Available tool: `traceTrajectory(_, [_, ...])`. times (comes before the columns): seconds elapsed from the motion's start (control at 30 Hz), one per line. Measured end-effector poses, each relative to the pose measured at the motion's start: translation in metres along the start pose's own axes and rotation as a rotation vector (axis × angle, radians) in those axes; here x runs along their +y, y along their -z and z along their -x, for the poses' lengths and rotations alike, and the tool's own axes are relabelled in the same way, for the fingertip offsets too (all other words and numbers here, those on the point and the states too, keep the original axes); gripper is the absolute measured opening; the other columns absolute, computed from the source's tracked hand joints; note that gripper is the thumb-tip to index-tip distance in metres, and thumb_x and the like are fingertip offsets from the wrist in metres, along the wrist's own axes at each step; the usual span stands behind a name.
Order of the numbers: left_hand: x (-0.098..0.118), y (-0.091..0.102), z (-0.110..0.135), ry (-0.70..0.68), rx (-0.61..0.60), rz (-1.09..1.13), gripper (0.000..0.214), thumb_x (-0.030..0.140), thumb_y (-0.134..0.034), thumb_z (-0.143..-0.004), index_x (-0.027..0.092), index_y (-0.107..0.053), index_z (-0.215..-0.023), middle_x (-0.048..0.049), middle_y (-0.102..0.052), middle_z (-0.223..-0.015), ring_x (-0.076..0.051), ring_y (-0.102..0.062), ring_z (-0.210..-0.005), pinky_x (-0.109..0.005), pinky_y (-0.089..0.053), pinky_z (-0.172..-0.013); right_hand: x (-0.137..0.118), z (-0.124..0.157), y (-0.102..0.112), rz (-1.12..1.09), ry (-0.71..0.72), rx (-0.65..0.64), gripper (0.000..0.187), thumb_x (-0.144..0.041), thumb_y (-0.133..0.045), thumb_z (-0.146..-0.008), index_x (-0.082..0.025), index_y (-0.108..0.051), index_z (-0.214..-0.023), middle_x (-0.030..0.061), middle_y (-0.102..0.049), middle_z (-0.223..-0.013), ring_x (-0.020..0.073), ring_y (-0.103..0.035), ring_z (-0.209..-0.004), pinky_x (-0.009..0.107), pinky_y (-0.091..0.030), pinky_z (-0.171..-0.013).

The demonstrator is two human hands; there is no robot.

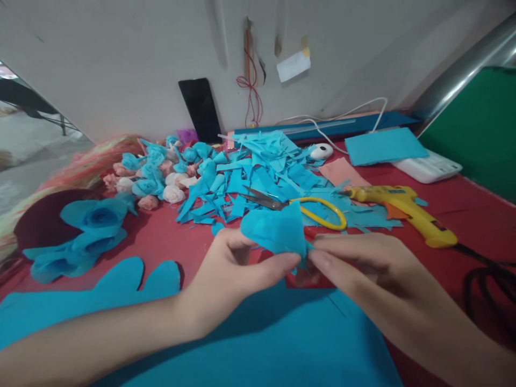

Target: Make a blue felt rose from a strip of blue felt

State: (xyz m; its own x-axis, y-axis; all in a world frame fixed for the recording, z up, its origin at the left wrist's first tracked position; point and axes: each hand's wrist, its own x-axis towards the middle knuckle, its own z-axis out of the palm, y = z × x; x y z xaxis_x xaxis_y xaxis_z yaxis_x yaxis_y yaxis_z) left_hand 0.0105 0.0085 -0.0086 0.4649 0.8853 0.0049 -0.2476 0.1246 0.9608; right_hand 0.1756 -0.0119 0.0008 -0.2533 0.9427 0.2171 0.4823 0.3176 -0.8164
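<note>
A blue paper flower (276, 228), partly rolled, is held between both hands above the red table. My left hand (245, 271) is closed, its thumb pressing the lower part of the paper from the left. From the right, my right hand (358, 263) pinches the flower's narrow base between thumb and fingers. Just behind the flower lie scissors (322, 210) with yellow handles, blades spread, among blue paper scraps (258, 172). Cut blue petals (121, 274) rest at the left, near a large blue sheet (250, 338) under my forearms.
A yellow glue gun (403, 209) with a black cord lies at the right. Finished blue flowers (97, 220) and small paper roses (155, 172) sit at the left. A phone (199, 110) leans on the wall. A blue paper stack (385, 145) rests on a white device (429, 164).
</note>
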Motion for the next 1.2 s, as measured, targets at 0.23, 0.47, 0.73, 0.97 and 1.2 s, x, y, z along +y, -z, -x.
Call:
traceTrajectory(0.23, [-0.001,0.0,0.002,-0.043,-0.007,-0.021,0.018,0.015,-0.065,-0.076,0.03,-0.07,-0.085,0.0104,-0.071,-0.082,-0.005,-0.063,-0.079,-0.01,-0.049,-0.074,-0.002,-0.001,0.0,-0.067,0.02,-0.07,0.031,-0.023,-0.044,-0.083,-0.017,-0.057,-0.056,-0.0032,-0.05,-0.049,0.0087,-0.048,-0.045,0.018,-0.036,-0.04])
traceTrajectory(0.47, [-0.005,0.001,0.0,-0.025,0.011,-0.039,0.018,0.015,-0.065,-0.075,0.03,-0.07,-0.084,0.0104,-0.071,-0.083,-0.005,-0.062,-0.075,-0.011,-0.049,-0.071,0.0,-0.001,0.0,-0.089,-0.04,-0.108,0.031,-0.025,-0.043,-0.084,-0.017,-0.059,-0.058,-0.0018,-0.057,-0.052,0.0115,-0.056,-0.051,0.021,-0.041,-0.046])
traceTrajectory(0.73, [0.0,0.002,-0.002,0.117,0.148,-0.124,0.019,0.023,-0.07,-0.068,0.015,-0.06,-0.053,0.0051,-0.056,-0.051,-0.005,-0.046,-0.047,-0.017,-0.038,-0.046,-0.003,-0.004,-0.004,-0.036,-0.097,-0.051,0.033,-0.029,-0.044,-0.082,-0.019,-0.058,-0.054,-0.0017,-0.056,-0.049,0.0118,-0.053,-0.046,0.02,-0.04,-0.041])
traceTrajectory(0.97, [0.002,0.001,-0.008,0.217,0.319,-0.119,0.044,0.027,-0.071,-0.062,0.016,-0.033,-0.042,0.0076,-0.028,-0.041,-0.004,-0.026,-0.038,-0.021,-0.02,-0.039,0.013,-0.001,0.023,0.323,-0.065,0.099,0.025,-0.033,-0.045,-0.085,-0.022,-0.064,-0.073,0.0002,-0.068,-0.076,0.0164,-0.064,-0.07,0.022,-0.049,-0.06])
traceTrajectory(1.2, [-0.002,0.005,-0.008,0.185,0.303,-0.135,0.042,0.032,-0.071,-0.064,0.016,-0.036,-0.045,0.0079,-0.024,-0.043,-0.003,-0.019,-0.039,-0.021,-0.017,-0.037,0.076,0.001,0.084,0.887,-0.354,0.299,0.025,-0.024,-0.048,-0.078,-0.013,-0.057,-0.098,0.0163,-0.061,-0.098,0.0325,-0.058,-0.086,0.037,-0.041,-0.062])
